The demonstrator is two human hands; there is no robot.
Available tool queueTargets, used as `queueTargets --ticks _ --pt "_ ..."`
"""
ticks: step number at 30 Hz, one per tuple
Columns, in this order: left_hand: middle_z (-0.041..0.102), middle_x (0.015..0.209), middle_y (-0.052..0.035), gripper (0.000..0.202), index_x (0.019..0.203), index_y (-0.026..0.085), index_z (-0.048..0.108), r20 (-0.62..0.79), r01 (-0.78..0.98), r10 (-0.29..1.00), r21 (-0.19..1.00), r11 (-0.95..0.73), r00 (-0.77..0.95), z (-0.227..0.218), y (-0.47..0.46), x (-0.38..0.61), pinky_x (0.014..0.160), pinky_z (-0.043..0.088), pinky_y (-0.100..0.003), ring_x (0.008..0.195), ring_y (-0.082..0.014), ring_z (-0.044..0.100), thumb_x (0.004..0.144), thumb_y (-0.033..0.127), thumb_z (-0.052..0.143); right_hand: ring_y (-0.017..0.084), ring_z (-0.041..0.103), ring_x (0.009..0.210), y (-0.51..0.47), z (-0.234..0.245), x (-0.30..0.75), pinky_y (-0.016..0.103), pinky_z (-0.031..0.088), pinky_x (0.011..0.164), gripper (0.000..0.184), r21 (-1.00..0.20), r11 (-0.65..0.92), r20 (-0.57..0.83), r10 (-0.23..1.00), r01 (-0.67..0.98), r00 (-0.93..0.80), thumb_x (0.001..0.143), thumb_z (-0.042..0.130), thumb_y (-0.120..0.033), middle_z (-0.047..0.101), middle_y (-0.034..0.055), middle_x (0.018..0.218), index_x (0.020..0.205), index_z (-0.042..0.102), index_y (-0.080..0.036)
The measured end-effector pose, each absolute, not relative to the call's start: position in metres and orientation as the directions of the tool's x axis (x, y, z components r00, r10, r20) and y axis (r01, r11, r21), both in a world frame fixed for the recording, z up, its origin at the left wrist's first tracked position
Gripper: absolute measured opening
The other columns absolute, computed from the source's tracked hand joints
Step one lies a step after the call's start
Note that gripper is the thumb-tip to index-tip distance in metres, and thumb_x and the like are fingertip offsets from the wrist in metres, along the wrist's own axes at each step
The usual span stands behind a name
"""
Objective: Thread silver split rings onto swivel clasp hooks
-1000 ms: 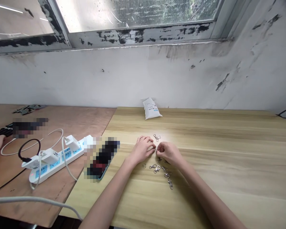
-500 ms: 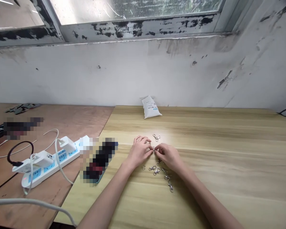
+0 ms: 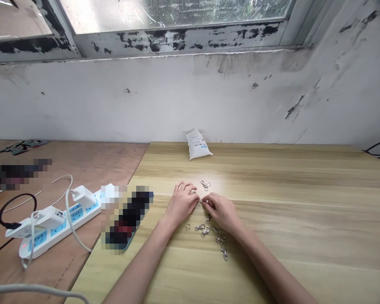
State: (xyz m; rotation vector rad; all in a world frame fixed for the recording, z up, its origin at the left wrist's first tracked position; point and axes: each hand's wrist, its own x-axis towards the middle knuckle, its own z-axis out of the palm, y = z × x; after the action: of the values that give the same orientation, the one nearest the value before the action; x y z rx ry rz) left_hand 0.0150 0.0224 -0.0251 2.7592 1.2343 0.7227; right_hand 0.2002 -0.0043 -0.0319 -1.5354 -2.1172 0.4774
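My left hand (image 3: pixel 183 202) and my right hand (image 3: pixel 220 211) meet fingertip to fingertip over the light wooden table (image 3: pixel 304 219). Both pinch one small metal clasp (image 3: pixel 200 202) between them. Several loose metal clasps and rings (image 3: pixel 210 234) lie on the table just below my hands. A little beyond my fingers, another small cluster of clasps (image 3: pixel 205 185) rests in a bright patch of light.
A small white packet (image 3: pixel 197 145) leans by the wall at the table's far edge. Left of my arm lies a blurred dark object (image 3: pixel 126 219). On the brown board (image 3: pixel 91 160) stands a white power strip (image 3: pixel 55 219) with plugged chargers and cables.
The view has shifted slightly right and down. My hands keep pinching the clasp together in almost the same spot. The hand at the far left edge is out of view now.
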Motion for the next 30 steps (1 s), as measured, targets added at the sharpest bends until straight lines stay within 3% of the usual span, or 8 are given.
queueTargets --ticks 6,9,17,23,26,30 --pt "0.066 0.116 -0.0044 0.017 0.098 0.025 0.069 0.405 0.666 0.667 0.168 -0.727 0.626 -0.023 0.022 0.013 0.108 0.034 -0.048 0.118 -0.0237 0.051 0.094 0.021 0.053 0.017 0.062 0.073 -0.006 -0.034 0.201 0.026 0.040 0.063 0.017 -0.546 0.327 0.186 0.945 0.771 -0.269 0.091 0.052 -0.023 0.068 0.0027 0.087 0.095 0.068 -0.023" --pt "0.066 0.117 -0.0039 0.016 0.093 0.024 0.069 0.414 0.649 0.659 0.188 -0.737 0.628 -0.024 0.023 0.012 0.108 0.032 -0.049 0.120 -0.0243 0.051 0.094 0.024 0.054 0.016 0.061 0.072 -0.006 -0.035 0.201 0.026 0.040 0.063 0.016 -0.566 0.324 0.184 0.946 0.758 -0.266 0.092 0.052 -0.024 0.068 0.0020 0.085 0.094 0.067 -0.023" --pt "0.065 0.117 -0.0050 0.002 0.088 0.021 0.067 0.359 0.575 0.759 0.501 -0.647 0.542 -0.025 0.025 0.010 0.102 0.041 -0.045 0.120 -0.0247 0.049 0.086 0.023 0.066 0.017 0.060 0.074 -0.007 -0.034 0.202 0.027 0.039 0.063 0.016 -0.607 0.324 0.176 0.945 0.725 -0.275 0.095 0.044 -0.027 0.065 0.0034 0.091 0.094 0.059 -0.021" --pt "0.061 0.121 -0.0059 0.003 0.088 0.022 0.067 0.341 0.494 0.787 0.632 -0.597 0.514 -0.017 0.024 0.006 0.105 0.041 -0.045 0.125 -0.0234 0.046 0.087 0.022 0.064 0.014 0.050 0.063 -0.006 -0.029 0.214 0.026 0.037 0.060 0.017 -0.755 0.334 0.137 0.922 0.564 -0.361 0.096 0.044 -0.031 0.060 0.0008 0.079 0.092 0.056 -0.021" --pt "0.061 0.121 -0.0066 0.002 0.089 0.021 0.066 0.370 0.527 0.769 0.569 -0.631 0.522 -0.015 0.021 0.009 0.105 0.041 -0.046 0.127 -0.0245 0.045 0.088 0.021 0.064 0.013 0.046 0.061 -0.005 -0.026 0.218 0.025 0.036 0.057 0.022 -0.871 0.253 0.092 0.926 0.422 -0.367 0.097 0.043 -0.037 0.057 -0.0005 0.074 0.091 0.054 -0.020" --pt "0.061 0.120 -0.0092 0.003 0.084 0.018 0.063 0.465 0.631 0.726 0.374 -0.680 0.506 -0.017 0.014 0.019 0.105 0.039 -0.051 0.128 -0.0287 0.045 0.085 0.015 0.064 0.014 0.054 0.067 -0.004 -0.027 0.216 0.026 0.042 0.063 0.027 -0.962 0.146 0.063 0.941 0.232 -0.333 0.097 0.043 -0.043 0.063 0.0014 0.078 0.092 0.054 -0.019"
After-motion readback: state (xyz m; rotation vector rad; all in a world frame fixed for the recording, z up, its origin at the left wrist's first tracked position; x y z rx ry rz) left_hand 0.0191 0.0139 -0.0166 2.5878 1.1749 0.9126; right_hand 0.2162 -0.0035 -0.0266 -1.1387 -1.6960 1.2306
